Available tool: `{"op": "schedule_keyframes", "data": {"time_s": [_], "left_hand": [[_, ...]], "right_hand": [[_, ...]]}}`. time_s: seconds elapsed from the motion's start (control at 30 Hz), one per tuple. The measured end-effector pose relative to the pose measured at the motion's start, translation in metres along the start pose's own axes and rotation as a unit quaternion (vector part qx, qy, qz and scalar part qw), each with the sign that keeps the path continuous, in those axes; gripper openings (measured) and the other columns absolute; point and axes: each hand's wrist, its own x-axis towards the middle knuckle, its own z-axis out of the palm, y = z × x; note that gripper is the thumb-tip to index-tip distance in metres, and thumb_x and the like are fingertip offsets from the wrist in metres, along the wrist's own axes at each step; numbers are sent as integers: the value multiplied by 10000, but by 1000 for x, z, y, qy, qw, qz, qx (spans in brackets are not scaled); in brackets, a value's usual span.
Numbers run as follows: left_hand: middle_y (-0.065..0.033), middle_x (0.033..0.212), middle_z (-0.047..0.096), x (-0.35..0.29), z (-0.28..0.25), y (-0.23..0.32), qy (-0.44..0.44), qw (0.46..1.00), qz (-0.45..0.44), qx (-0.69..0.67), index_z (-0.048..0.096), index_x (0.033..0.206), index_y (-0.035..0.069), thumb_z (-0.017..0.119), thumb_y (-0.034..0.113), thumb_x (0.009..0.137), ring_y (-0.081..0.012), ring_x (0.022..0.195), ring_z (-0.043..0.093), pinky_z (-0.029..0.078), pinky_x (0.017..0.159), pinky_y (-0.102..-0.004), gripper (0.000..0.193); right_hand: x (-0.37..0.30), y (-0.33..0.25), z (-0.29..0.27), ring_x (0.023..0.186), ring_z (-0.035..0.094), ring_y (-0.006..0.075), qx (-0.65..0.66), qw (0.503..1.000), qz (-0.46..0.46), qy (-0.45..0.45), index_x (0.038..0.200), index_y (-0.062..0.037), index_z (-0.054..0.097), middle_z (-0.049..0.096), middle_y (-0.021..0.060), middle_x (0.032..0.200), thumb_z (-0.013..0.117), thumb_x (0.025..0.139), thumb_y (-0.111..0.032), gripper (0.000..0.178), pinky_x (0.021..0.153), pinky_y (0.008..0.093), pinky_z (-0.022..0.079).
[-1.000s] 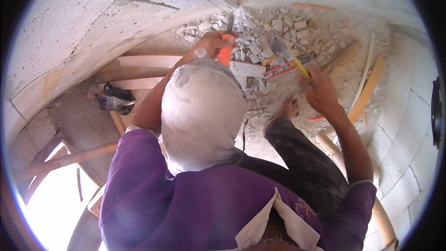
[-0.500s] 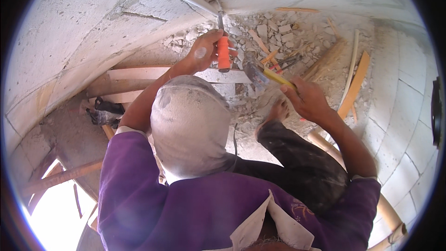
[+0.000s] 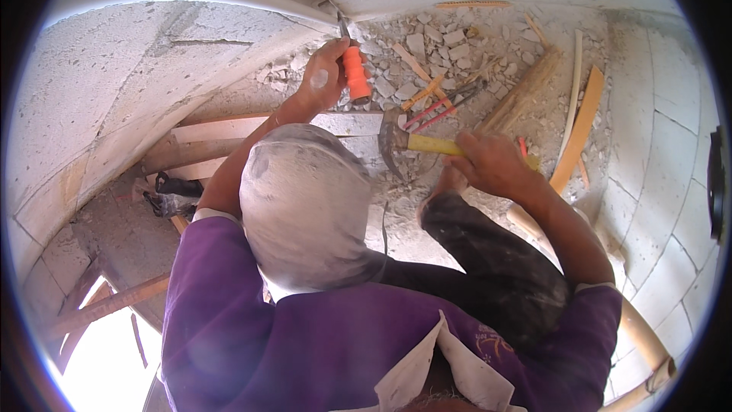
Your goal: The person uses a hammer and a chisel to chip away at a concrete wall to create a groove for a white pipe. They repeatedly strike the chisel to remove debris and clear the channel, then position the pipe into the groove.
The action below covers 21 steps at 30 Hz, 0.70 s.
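Note:
My left hand [image 3: 323,80] is wrapped round the orange grip of a chisel [image 3: 355,75]. The chisel's metal tip points away from me, into a notch at the wall corner [image 3: 339,15]. In my right hand [image 3: 496,164] is a claw hammer [image 3: 391,141], gripped by its yellow handle. The hammer's dusty head hangs below the chisel's butt end and a little to the right, apart from it. My fingers hide the rest of the hammer handle. Between my arms rises my bent knee [image 3: 305,202] in dusty cloth.
Broken rubble [image 3: 450,46] covers the floor along the far wall. A red-handled tool [image 3: 435,113], a rough timber [image 3: 526,88] and an orange-brown strip [image 3: 583,133] lie to the right. Planks [image 3: 221,130] lie left, near a dark bundle [image 3: 179,187]. Block walls [image 3: 663,145] close in.
The hammer has drawn back and down from near the chisel's butt, and its head has turned. The chisel tilts a little more. The whole view has shifted slightly.

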Motion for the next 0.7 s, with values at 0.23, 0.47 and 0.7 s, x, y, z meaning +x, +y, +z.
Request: {"op": "schedule_keyframes", "data": {"time_s": [0.23,0.47,0.7], "left_hand": [[-119,882,606,8,-9,-1,3,999,-12,39,535,1122,-4,539,329,997,-255,721,616,536,685,-415,356],[-107,882,605,11,-17,-1,-18,998,-15,64,532,1135,-3,536,333,1002,-237,701,622,537,667,-371,362],[-109,863,624,13,-17,-1,-12,995,0,99,546,1109,0,480,273,1018,-230,671,637,519,598,-334,296]], "right_hand": [[-1,-15,-7,719,654,372,-79,982,-93,-144,871,-35,611,638,157,763,662,880,-361,329,647,474,515],[8,-32,6,714,670,360,-96,953,-141,-251,894,-3,599,648,181,749,618,902,-373,371,649,467,521],[27,-31,-2,676,657,387,-109,965,-124,-202,899,-15,583,649,176,724,605,914,-361,348,626,484,514]]}}
